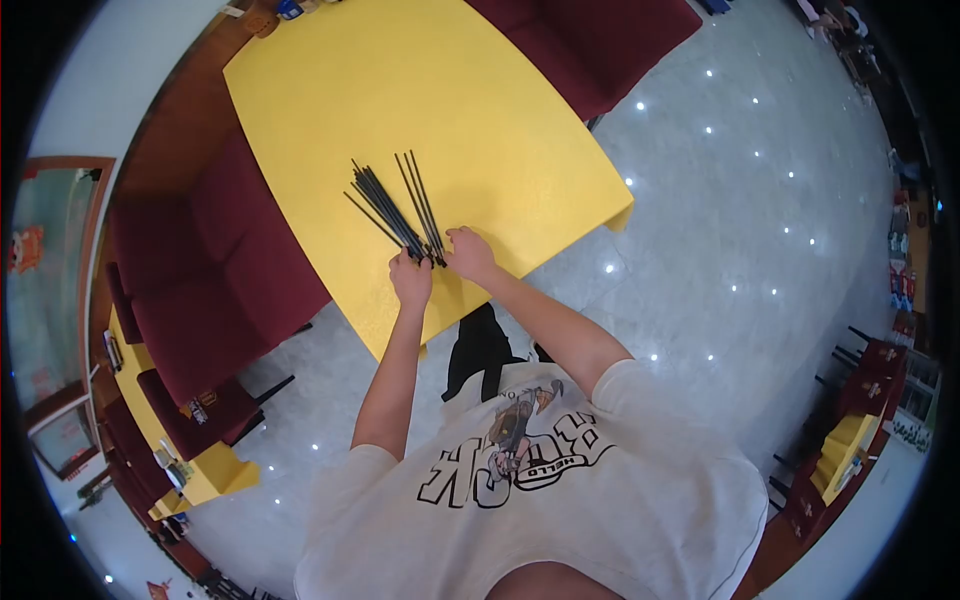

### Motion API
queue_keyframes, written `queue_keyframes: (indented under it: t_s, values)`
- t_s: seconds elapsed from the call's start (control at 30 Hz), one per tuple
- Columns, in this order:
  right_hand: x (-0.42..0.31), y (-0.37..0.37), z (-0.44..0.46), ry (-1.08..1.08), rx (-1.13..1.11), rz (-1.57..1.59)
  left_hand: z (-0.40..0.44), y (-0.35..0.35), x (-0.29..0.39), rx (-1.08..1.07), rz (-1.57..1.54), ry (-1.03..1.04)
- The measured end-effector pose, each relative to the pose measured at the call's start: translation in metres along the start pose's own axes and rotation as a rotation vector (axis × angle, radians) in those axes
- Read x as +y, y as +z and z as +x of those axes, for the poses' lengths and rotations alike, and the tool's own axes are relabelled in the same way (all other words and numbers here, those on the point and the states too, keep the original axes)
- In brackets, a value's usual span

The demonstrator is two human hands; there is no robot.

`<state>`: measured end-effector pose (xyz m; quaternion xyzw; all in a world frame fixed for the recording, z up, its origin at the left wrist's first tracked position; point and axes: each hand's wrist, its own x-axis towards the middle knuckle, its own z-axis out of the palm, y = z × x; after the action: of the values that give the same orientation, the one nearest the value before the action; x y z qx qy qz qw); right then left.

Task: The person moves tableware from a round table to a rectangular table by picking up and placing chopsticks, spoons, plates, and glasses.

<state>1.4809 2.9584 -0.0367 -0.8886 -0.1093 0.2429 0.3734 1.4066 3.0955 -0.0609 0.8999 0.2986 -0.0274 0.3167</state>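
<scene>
A bundle of long black chopsticks (378,195) lies fanned out on the yellow table (420,80), thin ends pointing away from me. My left hand (410,278) is closed at the near ends of this bundle, its fingers curled around them. Just to the right, a few separate chopsticks (418,195) spread apart from the rest. At the near ends of these, my right hand (470,255) is closed with thumb and fingers bent inward. The two hands almost meet, and the fingers partly hide the near ends of the chopsticks.
Dark red bench seats (225,250) stand along the table's left side, and another red seat (600,50) is at the upper right. A brown pot (260,20) sits at the far left corner. Shiny grey floor (690,240) extends to the right.
</scene>
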Motion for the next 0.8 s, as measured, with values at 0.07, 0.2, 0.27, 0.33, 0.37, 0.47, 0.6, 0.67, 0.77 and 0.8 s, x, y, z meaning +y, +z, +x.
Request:
queue_keyframes:
  t_s: [0.07, 0.2, 0.27, 0.33, 0.37, 0.47, 0.6, 0.67, 0.77, 0.8]
  values:
    - [0.000, 0.001, -0.002, -0.002, -0.003, 0.006, 0.000, 0.004, -0.001, 0.006, -0.037, -0.021]
    - [0.022, 0.002, -0.016, -0.043, 0.027, 0.044, -0.009, -0.001, 0.006, 0.008, -0.102, -0.093]
    - [0.038, -0.008, -0.031, -0.053, 0.003, 0.030, -0.008, 0.013, -0.014, 0.103, -0.133, -0.139]
    - [0.061, -0.020, -0.053, -0.041, -0.028, 0.042, -0.015, 0.008, -0.006, 0.114, -0.207, -0.281]
    - [0.074, -0.027, -0.065, -0.040, -0.020, 0.074, -0.019, 0.005, -0.004, 0.130, -0.257, -0.296]
    - [0.110, -0.064, -0.104, 0.027, -0.110, 0.221, -0.026, 0.014, 0.000, 0.252, -0.238, -0.311]
    - [0.179, -0.103, -0.177, 0.081, 0.143, 0.443, -0.046, 0.041, 0.040, 0.265, -0.246, -0.132]
    - [0.218, -0.119, -0.213, 0.192, 0.247, 0.554, -0.075, 0.059, 0.090, 0.173, -0.312, 0.015]
    - [0.267, -0.139, -0.266, 0.260, 0.430, 0.702, -0.097, 0.125, 0.136, -0.189, -0.579, 0.099]
    - [0.277, -0.150, -0.284, 0.278, 0.495, 0.717, -0.127, 0.135, 0.178, -0.290, -0.529, 0.092]
